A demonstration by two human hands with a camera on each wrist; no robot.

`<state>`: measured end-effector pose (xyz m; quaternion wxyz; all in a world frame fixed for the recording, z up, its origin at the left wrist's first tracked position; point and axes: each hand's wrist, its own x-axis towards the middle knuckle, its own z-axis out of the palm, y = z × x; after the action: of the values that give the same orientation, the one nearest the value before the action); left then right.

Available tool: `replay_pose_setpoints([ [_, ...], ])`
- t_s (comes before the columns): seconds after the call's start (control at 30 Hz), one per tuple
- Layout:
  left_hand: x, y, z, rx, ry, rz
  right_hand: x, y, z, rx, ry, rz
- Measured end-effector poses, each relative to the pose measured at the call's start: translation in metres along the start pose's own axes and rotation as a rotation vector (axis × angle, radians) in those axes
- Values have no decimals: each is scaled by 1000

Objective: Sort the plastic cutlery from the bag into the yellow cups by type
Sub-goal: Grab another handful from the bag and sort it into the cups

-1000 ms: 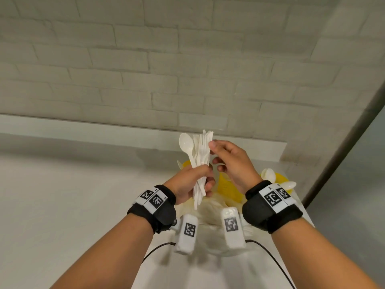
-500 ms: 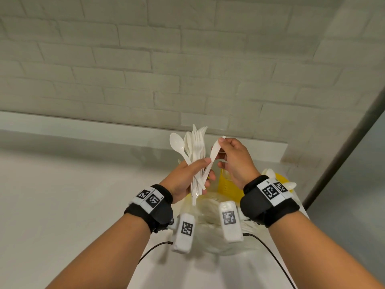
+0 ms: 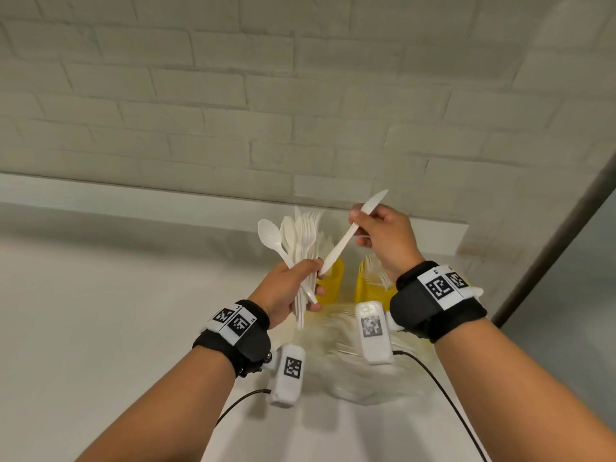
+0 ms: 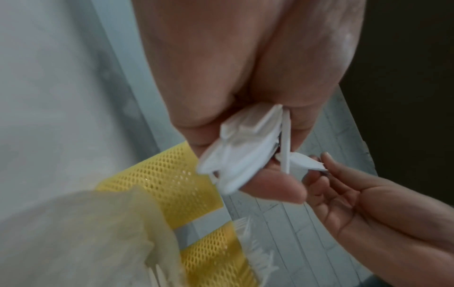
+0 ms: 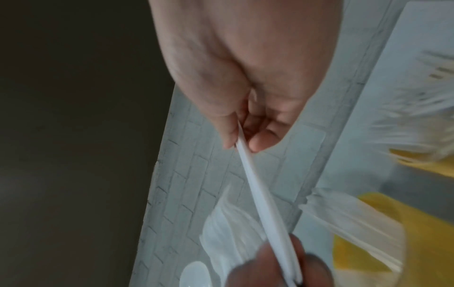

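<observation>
A person's left hand (image 3: 289,288) gripped a bundle of cutlery (image 3: 301,238) above the bag (image 3: 336,358), while the right hand (image 3: 386,235) pinched a knife (image 3: 350,233). Behind the bag, one yellow cup (image 3: 366,288) held forks; another cup (image 3: 333,278) stood beside it.

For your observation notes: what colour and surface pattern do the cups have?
Yellow cups, with a fine mesh pattern; clearest in the left wrist view.

White plastic knife (image 3: 350,235) and bundled cutlery (image 3: 300,241): smooth, faintly glossy. Yellow cups (image 4: 169,174): perforated mesh walls, matt. Bag (image 4: 81,238): thin translucent film, crinkled. Table (image 3: 100,328): smooth matt white. Wall (image 3: 300,95): painted brick, rough and matt.
</observation>
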<state>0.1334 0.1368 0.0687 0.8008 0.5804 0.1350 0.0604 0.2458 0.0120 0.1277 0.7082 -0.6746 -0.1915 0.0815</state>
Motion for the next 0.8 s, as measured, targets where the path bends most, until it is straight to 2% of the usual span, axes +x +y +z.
replay_pose_setpoints([
  [0.1, -1, -5, -14, -5, 41, 12, 12, -2, 5, -50, 104, -101],
  [0.23, -5, -7, -26, 34, 55, 65, 25, 13, 18, -270, 141, -175],
  [0.33, -7, -7, -32, 26, 54, 82, 27, 32, 30, -423, 84, -128],
  [0.5, -8, -6, -32, 18, 22, 84, 20, 55, 39, -710, -133, 35],
  [0.6, -5, -5, -32, -3, -12, 84, 16, 49, 38, -685, -122, 65],
  [0.7, -1, -5, -27, -12, -31, 86, 7, 31, 33, -555, 12, -79],
  [0.73, 1, -5, -23, 3, -37, 89, 3, 24, 31, -502, 6, -85],
  [0.8, 4, -5, -13, 42, -57, 94, -9, 15, 29, -473, -132, 3],
])
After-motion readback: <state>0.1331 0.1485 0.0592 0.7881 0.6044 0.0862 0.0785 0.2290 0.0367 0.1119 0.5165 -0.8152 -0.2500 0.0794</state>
